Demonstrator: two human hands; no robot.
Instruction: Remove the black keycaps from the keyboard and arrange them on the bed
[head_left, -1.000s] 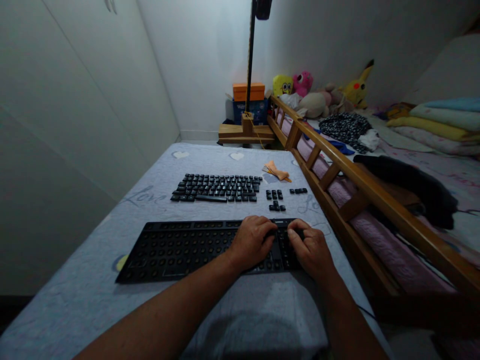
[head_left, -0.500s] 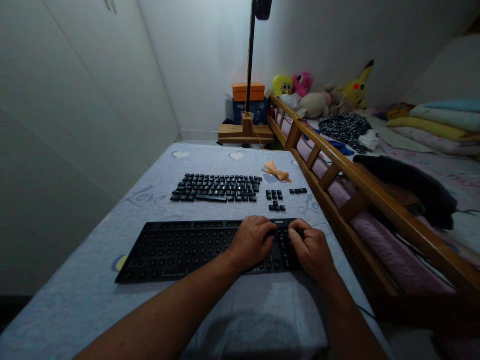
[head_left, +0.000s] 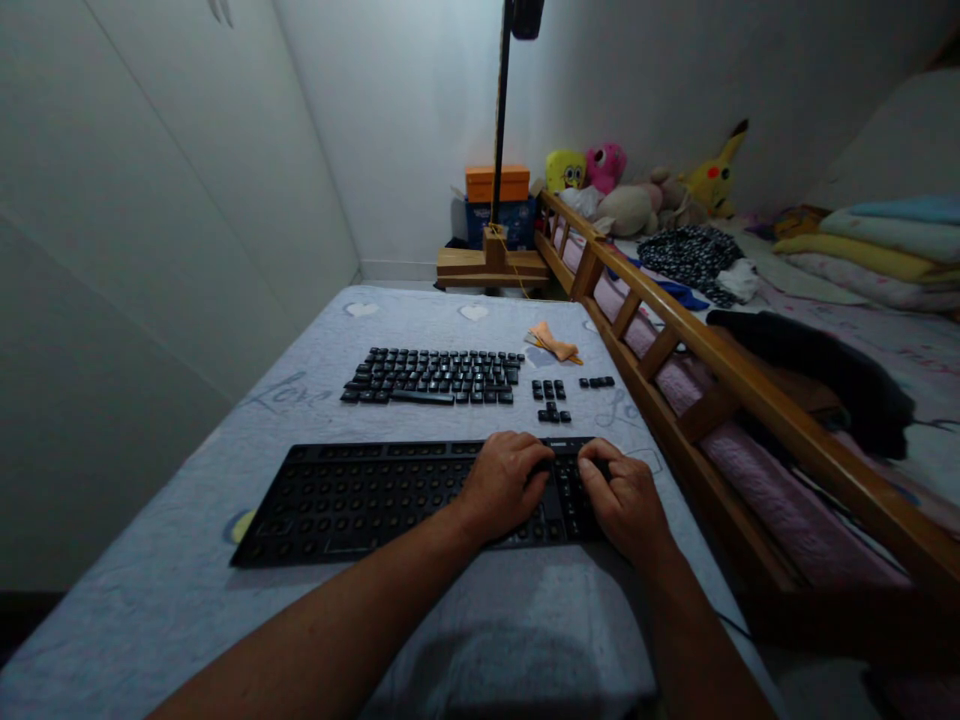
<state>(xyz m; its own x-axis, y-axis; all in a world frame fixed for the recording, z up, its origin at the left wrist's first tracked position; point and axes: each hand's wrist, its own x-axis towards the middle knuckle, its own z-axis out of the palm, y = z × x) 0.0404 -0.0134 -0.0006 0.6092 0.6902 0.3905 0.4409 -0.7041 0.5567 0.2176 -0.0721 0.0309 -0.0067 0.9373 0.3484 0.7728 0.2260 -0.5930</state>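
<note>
A black keyboard [head_left: 360, 500] lies on the cloth-covered table; most of its key positions are bare, while keycaps still sit on the number pad [head_left: 574, 505]. My left hand [head_left: 504, 485] rests over its right half, fingers curled against the board near the upper edge. Across the number pad, my right hand [head_left: 622, 495] is closed on the keyboard's right end, thumb and forefinger bent together. The fingertips of both hands are partly hidden, and whether a keycap is between them does not show. Beyond the keyboard, removed keycaps [head_left: 435, 375] are laid out in rows.
Smaller keycap groups [head_left: 551, 390] lie to the right of the main rows. An orange cloth [head_left: 555, 342] sits farther back on the patterned table cover [head_left: 180, 520]. Along the right runs a wooden bed rail [head_left: 697, 340]. A black pole [head_left: 501, 120] stands behind the table.
Almost nothing differs. Both hands stay at the right part of the keyboard, with only a very slight shift of the fingers.
</note>
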